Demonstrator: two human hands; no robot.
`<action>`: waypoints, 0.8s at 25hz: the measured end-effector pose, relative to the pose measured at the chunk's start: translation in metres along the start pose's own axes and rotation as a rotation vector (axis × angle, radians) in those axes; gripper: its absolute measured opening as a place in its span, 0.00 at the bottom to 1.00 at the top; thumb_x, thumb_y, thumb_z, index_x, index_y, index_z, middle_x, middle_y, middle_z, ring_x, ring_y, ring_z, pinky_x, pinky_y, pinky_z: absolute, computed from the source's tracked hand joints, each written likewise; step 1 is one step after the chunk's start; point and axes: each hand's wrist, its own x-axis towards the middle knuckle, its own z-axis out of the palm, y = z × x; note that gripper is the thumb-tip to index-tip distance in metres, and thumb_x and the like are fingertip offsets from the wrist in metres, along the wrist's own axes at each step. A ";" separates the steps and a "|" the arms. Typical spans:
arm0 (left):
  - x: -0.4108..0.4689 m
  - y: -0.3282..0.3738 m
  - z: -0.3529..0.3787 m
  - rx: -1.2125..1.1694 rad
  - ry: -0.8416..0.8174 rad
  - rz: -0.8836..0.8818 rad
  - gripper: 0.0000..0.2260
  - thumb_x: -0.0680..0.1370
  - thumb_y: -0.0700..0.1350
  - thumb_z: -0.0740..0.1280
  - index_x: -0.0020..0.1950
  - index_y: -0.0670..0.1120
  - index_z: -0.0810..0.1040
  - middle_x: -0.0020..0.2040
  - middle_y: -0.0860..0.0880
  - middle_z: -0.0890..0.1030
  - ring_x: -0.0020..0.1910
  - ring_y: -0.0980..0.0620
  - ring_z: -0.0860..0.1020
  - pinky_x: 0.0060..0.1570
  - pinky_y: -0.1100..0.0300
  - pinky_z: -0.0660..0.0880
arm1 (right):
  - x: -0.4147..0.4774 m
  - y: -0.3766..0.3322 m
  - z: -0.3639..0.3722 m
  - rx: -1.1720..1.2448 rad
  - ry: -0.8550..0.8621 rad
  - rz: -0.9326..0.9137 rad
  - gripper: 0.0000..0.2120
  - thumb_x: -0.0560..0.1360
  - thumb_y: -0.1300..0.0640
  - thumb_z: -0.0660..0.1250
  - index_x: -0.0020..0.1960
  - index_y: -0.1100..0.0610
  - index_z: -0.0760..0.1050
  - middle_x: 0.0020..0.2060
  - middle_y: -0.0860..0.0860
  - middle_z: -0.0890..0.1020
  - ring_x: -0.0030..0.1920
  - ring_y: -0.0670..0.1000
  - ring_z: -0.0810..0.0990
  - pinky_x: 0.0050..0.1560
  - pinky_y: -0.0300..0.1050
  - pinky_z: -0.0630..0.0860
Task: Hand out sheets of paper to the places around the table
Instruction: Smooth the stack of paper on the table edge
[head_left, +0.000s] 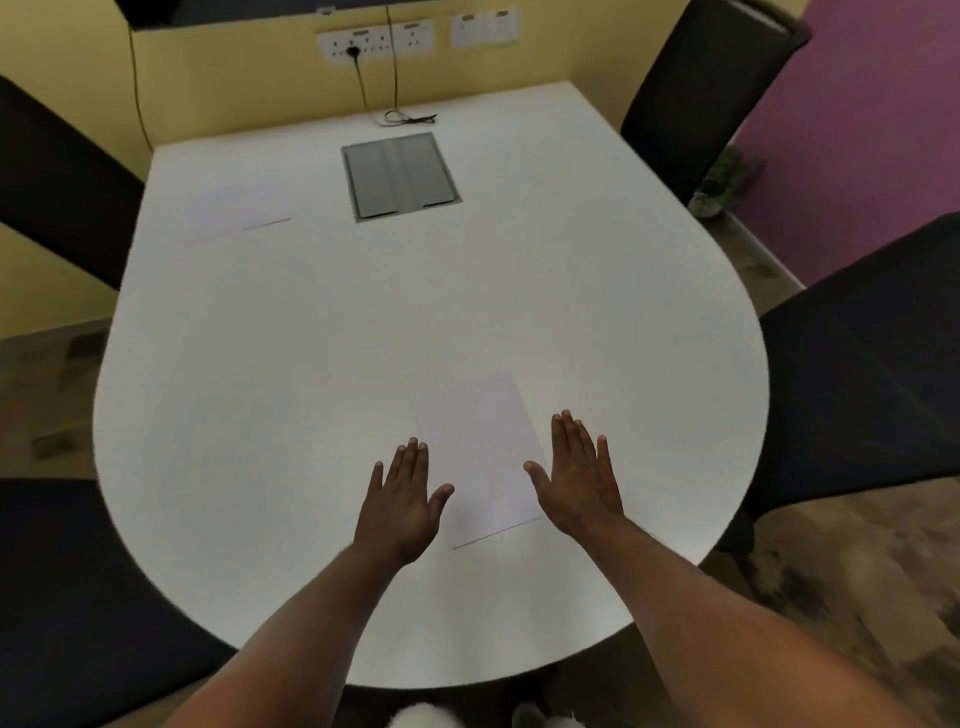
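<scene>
A white sheet of paper (480, 457) lies flat on the white table (311, 364) near its rounded front edge. My left hand (402, 501) rests flat just left of the sheet, fingers extended, thumb at the sheet's edge. My right hand (579, 480) lies flat at the sheet's right edge, fingers spread. Neither hand holds anything. A second sheet (234, 215) lies at the far left place, faint against the table top.
Black chairs stand around the table: far left (57, 187), near left (78, 597), far right (711, 88), near right (872, 374). A grey cable hatch (400, 176) is set in the table's far middle, with a cable (405, 118) behind it below wall sockets.
</scene>
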 end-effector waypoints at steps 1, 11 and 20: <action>0.000 0.005 0.005 -0.009 -0.008 -0.023 0.34 0.83 0.63 0.45 0.82 0.44 0.45 0.83 0.48 0.45 0.82 0.52 0.44 0.79 0.50 0.43 | 0.004 0.005 0.004 0.008 -0.013 0.000 0.37 0.83 0.39 0.49 0.82 0.56 0.38 0.82 0.51 0.41 0.81 0.49 0.40 0.79 0.54 0.35; 0.051 0.030 0.058 -0.492 -0.122 -0.558 0.35 0.81 0.55 0.62 0.82 0.43 0.53 0.81 0.44 0.59 0.77 0.43 0.63 0.72 0.47 0.63 | 0.061 0.030 0.053 0.267 -0.112 0.129 0.34 0.81 0.48 0.62 0.81 0.58 0.51 0.78 0.55 0.62 0.76 0.56 0.61 0.72 0.52 0.63; 0.081 0.043 0.080 -0.771 -0.030 -0.856 0.26 0.77 0.49 0.68 0.73 0.42 0.69 0.69 0.41 0.74 0.67 0.40 0.74 0.64 0.52 0.70 | 0.077 0.024 0.085 0.416 -0.073 0.285 0.23 0.79 0.58 0.64 0.73 0.58 0.66 0.65 0.56 0.75 0.65 0.58 0.73 0.63 0.53 0.72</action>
